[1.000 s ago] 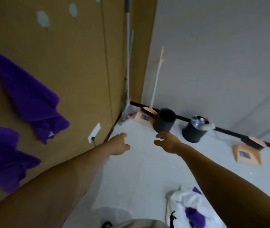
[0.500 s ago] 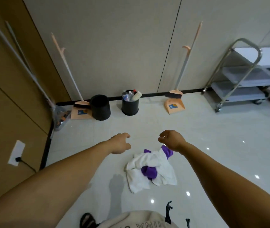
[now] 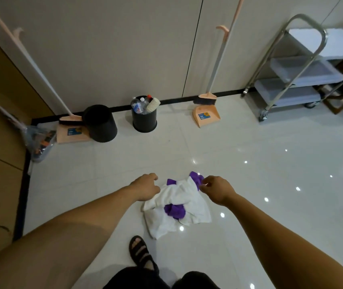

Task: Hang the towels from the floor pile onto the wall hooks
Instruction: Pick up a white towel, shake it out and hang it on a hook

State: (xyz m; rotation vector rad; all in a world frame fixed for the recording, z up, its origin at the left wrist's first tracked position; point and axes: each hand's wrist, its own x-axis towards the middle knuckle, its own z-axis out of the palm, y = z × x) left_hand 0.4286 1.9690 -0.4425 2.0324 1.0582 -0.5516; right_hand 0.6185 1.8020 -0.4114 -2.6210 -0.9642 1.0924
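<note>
1. Task's thing: a pile [image 3: 177,207] of white and purple towels is found on the floor [image 3: 260,174], just below the middle of the frame. A purple towel [image 3: 195,177] protrudes at the pile's upper right edge; another [image 3: 174,211] lies bunched in its middle.
2. Left hand [image 3: 145,188]: it is seen at the pile's left edge. Its fingers [image 3: 153,177] are loosely curled and nothing is held.
3. Right hand [image 3: 216,190]: it is seen at the pile's upper right edge. Its fingers [image 3: 205,181] are curled, thumb and forefinger close together, beside the protruding purple towel. Whether cloth is pinched cannot be told.
4. Step in hand: it is judged that both arms are reaching toward the pile to pick up a towel. No towel is seen lifted.
5. Next move: a lower reach is judged necessary, with one towel gripped and drawn free of the tangle so that the others are not dragged along.
6. Destination: no wall hooks are in view, so a turn toward them is expected to be required.
7. Surroundings: two black bins [image 3: 144,119] and two brooms with dustpans stand along the wall in the upper half; a cart [image 3: 291,80] stands at the upper right.
</note>
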